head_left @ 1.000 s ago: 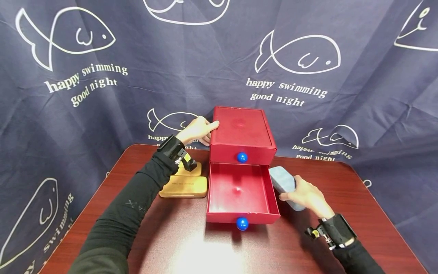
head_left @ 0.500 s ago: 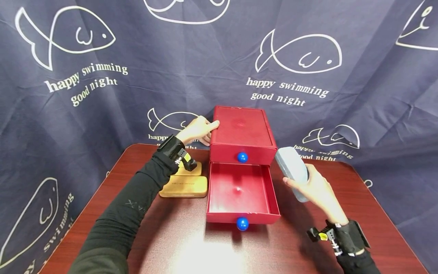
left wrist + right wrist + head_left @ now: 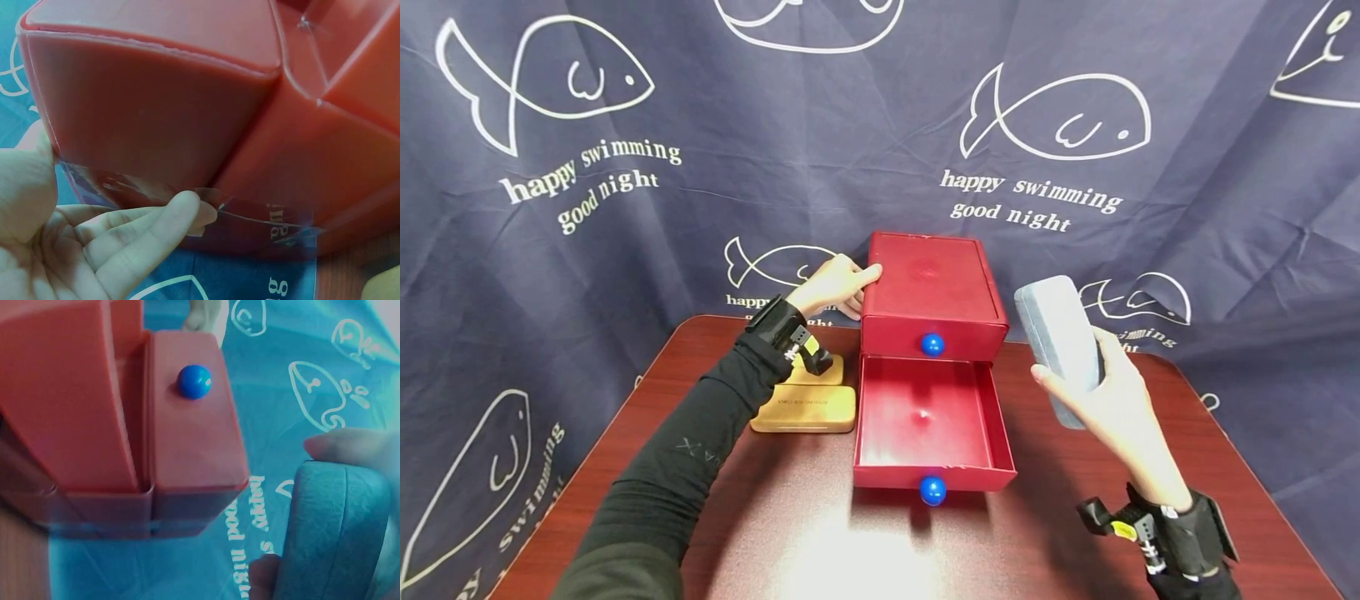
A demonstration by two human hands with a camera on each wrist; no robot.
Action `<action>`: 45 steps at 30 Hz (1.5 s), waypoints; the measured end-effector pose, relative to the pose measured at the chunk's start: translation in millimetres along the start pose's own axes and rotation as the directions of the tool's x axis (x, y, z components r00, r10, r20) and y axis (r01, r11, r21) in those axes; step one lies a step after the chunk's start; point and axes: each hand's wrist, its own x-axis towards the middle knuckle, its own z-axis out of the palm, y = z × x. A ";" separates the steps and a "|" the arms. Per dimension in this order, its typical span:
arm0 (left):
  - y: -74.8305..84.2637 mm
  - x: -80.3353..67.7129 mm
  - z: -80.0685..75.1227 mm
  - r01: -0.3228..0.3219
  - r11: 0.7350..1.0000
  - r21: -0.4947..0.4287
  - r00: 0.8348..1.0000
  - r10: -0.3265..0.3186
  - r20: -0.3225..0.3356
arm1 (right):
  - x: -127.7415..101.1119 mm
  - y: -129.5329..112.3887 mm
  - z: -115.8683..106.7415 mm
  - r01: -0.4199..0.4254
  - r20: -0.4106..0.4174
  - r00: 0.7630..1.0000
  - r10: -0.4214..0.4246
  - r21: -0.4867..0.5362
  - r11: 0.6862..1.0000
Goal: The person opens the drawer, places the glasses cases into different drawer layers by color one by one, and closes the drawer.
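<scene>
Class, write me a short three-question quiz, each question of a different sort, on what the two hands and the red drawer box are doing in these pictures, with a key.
1. True or false: the bottom drawer of the red drawer box is pulled out.
2. What does the right hand hold? A) a grey case B) a blue ball C) a wooden box
3. Fill in: the left hand rests on the box's ____ side, seen from the head view.

Key: 1 true. 2 A, the grey case, lifted off the table. 3 left.
</scene>
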 end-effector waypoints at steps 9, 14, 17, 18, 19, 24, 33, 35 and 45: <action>-2.1 1.9 -0.3 -0.003 1.000 0.000 1.000 0.003 -0.002 | -4.8 -14.3 3.2 0.086 -0.121 0.990 -0.072 0.116 0.990; -3.8 3.0 -0.4 -0.009 1.000 0.009 1.000 0.009 -0.001 | -7.0 -18.9 5.5 0.169 -0.092 0.983 -0.157 0.145 0.975; -5.0 3.7 -0.3 -0.012 1.000 0.012 1.000 0.012 0.000 | -9.4 -21.5 6.9 0.214 -0.064 0.976 -0.207 0.128 0.968; -5.4 4.1 -0.2 -0.012 1.000 0.012 1.000 0.012 0.001 | -10.1 -22.1 7.3 0.228 -0.055 0.973 -0.223 0.121 0.966; -5.6 4.0 -0.2 -0.012 1.000 0.012 1.000 0.012 0.001 | -10.7 -22.6 7.7 0.243 -0.048 0.970 -0.238 0.116 0.963; -5.5 4.1 -0.3 -0.013 1.000 0.009 1.000 0.013 -0.001 | -13.1 -24.5 9.7 0.296 -0.006 0.955 -0.297 0.094 0.951; -5.3 3.1 -0.3 -0.012 1.000 0.005 1.000 0.012 -0.002 | -10.3 -23.5 13.3 0.426 0.080 0.901 -0.426 0.023 0.905; -5.6 3.1 -0.3 -0.014 1.000 0.004 1.000 0.014 -0.002 | -9.5 -24.3 13.4 0.443 0.113 0.890 -0.442 0.020 0.896; -7.6 5.3 -1.0 -0.013 1.000 0.013 1.000 0.013 -0.004 | -2.4 -29.9 17.4 0.550 0.276 0.813 -0.512 -0.081 0.831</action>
